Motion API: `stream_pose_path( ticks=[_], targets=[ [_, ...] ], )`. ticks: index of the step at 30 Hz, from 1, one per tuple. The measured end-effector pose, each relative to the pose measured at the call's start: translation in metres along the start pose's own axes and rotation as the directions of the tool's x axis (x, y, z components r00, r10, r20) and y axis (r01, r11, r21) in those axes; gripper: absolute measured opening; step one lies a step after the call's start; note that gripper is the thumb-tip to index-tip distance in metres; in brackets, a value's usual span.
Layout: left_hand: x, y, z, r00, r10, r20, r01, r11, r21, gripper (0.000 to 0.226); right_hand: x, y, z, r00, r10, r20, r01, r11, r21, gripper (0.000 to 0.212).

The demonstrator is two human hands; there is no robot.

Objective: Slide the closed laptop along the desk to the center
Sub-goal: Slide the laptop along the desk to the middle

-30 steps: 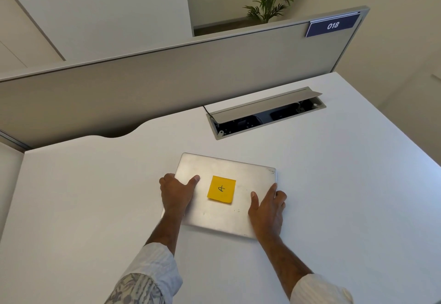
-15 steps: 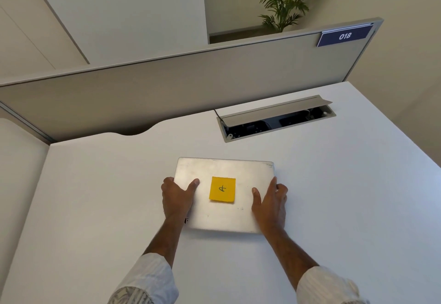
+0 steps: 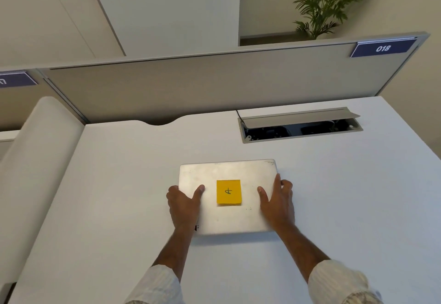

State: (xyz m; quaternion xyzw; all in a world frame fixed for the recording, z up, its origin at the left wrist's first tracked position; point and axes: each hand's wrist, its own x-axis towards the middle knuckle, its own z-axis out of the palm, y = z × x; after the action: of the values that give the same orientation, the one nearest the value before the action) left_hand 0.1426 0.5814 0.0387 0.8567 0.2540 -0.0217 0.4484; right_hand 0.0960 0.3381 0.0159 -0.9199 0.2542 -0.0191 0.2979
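A closed silver laptop (image 3: 229,172) lies flat on the white desk (image 3: 334,196), with a yellow sticky note (image 3: 228,192) on its lid. My left hand (image 3: 185,204) grips the laptop's left edge, thumb on the lid. On the opposite side my right hand (image 3: 278,202) holds the right edge the same way, fingers curled over the side. The laptop's edges run square to the desk's back edge.
An open cable tray (image 3: 300,128) with a raised grey flap is set into the desk behind and right of the laptop. A grey partition (image 3: 214,81) bounds the back. A white side panel (image 3: 38,160) stands at the left.
The laptop has turned from a skewed angle to square with the desk while both hands stayed on its sides. The view has tilted, showing more of the left side.
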Motion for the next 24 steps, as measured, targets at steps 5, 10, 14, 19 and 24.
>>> stream_pose_path(
  ticks=[5, 10, 14, 19, 24],
  targets=[
    [-0.015, -0.009, 0.005, 0.999, -0.018, -0.027, 0.018, 1.0, -0.006, 0.074, 0.006, 0.007, -0.001, 0.999, -0.024, 0.035, 0.024, 1.0, -0.002, 0.075],
    [-0.019, -0.015, 0.012, 1.0, -0.016, -0.023, 0.015, 1.0, -0.004, 0.068, 0.007, 0.014, 0.003, 0.999, -0.027, 0.044, 0.03, 0.998, -0.055, 0.071],
    [-0.023, -0.017, 0.015, 0.999, -0.021, -0.047, 0.022, 1.0, 0.009, 0.066, 0.005, 0.016, 0.007, 0.998, -0.033, 0.044, 0.037, 0.995, -0.09, 0.07],
    [-0.02, -0.017, 0.019, 0.997, -0.049, -0.066, 0.052, 0.998, 0.048, 0.071, 0.002, 0.014, 0.008, 0.998, -0.038, 0.041, 0.043, 0.992, -0.118, 0.068],
    [-0.016, -0.017, 0.023, 0.996, -0.049, -0.08, 0.055, 0.995, 0.086, 0.07, -0.001, 0.009, 0.006, 0.999, -0.015, 0.051, 0.023, 0.986, -0.168, 0.065]
  ],
)
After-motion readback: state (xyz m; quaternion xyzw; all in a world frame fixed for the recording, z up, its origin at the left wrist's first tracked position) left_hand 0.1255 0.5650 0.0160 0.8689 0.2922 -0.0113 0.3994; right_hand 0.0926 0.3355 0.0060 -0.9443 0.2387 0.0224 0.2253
